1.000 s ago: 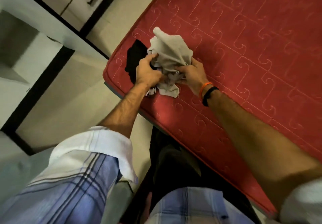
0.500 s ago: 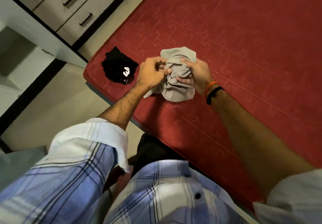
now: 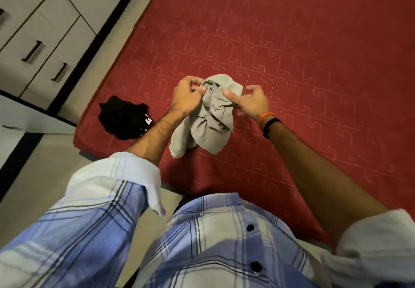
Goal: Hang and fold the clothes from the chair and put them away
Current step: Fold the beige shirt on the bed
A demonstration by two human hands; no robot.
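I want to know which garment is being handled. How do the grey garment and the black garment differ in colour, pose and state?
The grey garment is light and plain; the black garment is dark with a small white mark. The left hand and right hand pinch the grey garment at its top, whereas the black garment lies untouched. Both are crumpled, unfolded, at the red mattress edge.

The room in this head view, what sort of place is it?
Most likely a bedroom: a red quilted mattress, a drawer unit with dark handles across the floor, and clothes on the mattress, a black garment and a grey one.
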